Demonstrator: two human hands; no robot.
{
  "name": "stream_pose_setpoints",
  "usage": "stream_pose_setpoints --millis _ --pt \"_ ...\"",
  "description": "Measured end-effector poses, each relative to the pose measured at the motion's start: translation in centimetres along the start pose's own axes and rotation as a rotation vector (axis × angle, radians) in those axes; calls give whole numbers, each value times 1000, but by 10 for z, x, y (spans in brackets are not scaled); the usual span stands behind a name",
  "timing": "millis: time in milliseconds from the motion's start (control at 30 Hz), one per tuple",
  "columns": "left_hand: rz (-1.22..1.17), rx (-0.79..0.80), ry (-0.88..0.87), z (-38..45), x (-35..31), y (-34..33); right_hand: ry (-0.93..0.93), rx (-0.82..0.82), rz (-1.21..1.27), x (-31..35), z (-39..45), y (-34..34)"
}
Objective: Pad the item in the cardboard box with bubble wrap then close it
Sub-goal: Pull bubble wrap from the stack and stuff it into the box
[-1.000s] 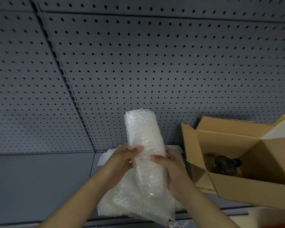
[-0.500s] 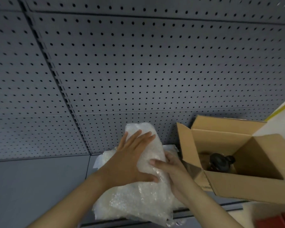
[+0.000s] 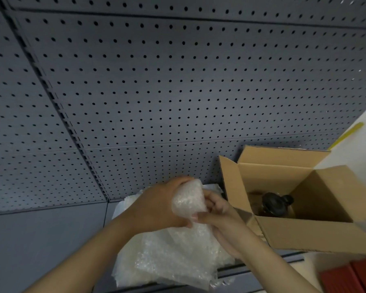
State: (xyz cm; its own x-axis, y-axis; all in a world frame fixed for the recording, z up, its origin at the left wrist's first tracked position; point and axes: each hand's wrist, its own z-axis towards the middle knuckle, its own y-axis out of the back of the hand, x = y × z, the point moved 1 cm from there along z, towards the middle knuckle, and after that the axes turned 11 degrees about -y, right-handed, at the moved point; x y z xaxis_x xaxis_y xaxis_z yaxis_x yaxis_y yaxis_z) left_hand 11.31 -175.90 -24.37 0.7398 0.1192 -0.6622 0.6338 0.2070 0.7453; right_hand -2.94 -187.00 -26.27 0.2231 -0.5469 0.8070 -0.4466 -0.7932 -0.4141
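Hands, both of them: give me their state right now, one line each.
Left hand: holding the bubble wrap wad, fingers curled over it.
Right hand: gripping the same wad from the other side.

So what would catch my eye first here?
Probably the two hands low in the middle, left hand and right hand, squeezing a wad of bubble wrap above a loose pile of it. Just right stands an open cardboard box with a dark item at the bottom, all against a grey pegboard wall.
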Motion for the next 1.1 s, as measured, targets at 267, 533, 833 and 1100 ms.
stream_pose_setpoints --millis 267,533,833,1100 --pt "-198 46 104 -3 3 10 273 -298 -786 10 -3 5" --pt "-498 -130 244 -2 -3 7 74 -185 -565 24 -11 11" --pt "-910 -83 272 -1 -9 -2 122 -235 -86 29 -20 16" --pt "-1006 -113 273 25 -12 -14 130 -134 62 29 -34 43"
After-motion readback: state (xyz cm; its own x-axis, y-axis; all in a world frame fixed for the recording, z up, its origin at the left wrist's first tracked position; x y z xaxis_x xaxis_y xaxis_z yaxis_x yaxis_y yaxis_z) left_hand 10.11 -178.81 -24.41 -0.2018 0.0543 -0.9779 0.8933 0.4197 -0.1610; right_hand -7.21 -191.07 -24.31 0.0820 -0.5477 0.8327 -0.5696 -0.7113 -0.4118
